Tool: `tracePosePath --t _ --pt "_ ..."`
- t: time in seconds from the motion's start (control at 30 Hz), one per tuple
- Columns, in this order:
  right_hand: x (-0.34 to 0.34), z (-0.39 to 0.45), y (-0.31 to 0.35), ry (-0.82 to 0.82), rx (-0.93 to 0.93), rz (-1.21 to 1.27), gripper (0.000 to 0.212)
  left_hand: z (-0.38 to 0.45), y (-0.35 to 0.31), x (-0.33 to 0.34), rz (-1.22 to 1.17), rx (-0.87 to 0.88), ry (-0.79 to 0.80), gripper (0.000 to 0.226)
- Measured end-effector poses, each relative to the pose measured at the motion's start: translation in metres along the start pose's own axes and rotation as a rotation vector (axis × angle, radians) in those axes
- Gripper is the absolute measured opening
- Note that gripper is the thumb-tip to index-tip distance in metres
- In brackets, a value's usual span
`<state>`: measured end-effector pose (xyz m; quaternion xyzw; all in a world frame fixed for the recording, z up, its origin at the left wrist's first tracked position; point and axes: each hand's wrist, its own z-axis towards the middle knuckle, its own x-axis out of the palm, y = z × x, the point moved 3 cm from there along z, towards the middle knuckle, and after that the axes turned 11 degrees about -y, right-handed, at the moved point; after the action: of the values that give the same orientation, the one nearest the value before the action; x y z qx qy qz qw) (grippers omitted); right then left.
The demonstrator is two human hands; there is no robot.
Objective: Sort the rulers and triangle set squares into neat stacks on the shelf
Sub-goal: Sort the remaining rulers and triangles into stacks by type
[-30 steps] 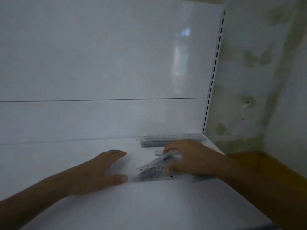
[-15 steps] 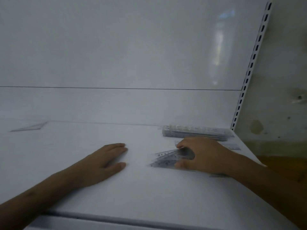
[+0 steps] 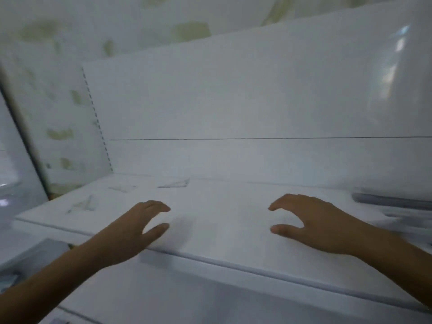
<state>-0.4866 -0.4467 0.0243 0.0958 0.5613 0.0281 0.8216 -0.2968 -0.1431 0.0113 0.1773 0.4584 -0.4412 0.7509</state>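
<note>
Head view, frame blurred by motion. White shelf point(image 3: 222, 239) taken as the landmark; all positions are given relative to it. Left hand point(image 3: 133, 230) sits palm down over the shelf's front edge, left of centre, fingers relaxed and slightly spread, thumb apart from the fingers, holding nothing. Right hand point(image 3: 313, 223) is over the shelf surface right of centre, fingers loosely arched toward the left, thumb extended below them, also holding nothing (whether the fingertips actually touch the surface cannot be told). The two hands are well apart, with bare shelf between them. Stack of rulers point(image 3: 392, 202) lies at the shelf's far right, near the back panel point(image 3: 257, 101), and is partly cut by the frame edge; it reads as a dark grey smear, so no count is possible. Transparent set squares lie singly on the left part of the shelf: one set square point(image 3: 175, 183) near the back, a second set square point(image 3: 121, 187) just left of it, a third set square point(image 3: 84, 204) closer to the front left corner; all three are faint outlines only. Slotted upright point(image 3: 97, 122) borders the back panel at the shelf's left end.
</note>
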Motion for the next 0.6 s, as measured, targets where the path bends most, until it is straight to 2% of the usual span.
tracePosePath --t 0.07,0.23,0.5,0.6 --pt "0.019 0.023 0.045 -0.002 -0.07 0.015 0.056 -0.029 0.049 -0.03 0.015 -0.106 -0.037 0.047" --pt "0.067 0.082 0.136 0.085 -0.194 0.011 0.053 -0.084 0.14 -0.078 -0.046 -0.341 0.025 0.046" --pt "0.134 0.183 0.205 0.146 -0.308 -0.061 0.058 -0.112 0.225 -0.072 -0.064 -0.389 0.02 0.039" --pt "0.161 0.224 0.212 0.179 -0.281 -0.064 0.06 -0.086 0.251 -0.066 -0.096 -0.39 0.029 0.053"
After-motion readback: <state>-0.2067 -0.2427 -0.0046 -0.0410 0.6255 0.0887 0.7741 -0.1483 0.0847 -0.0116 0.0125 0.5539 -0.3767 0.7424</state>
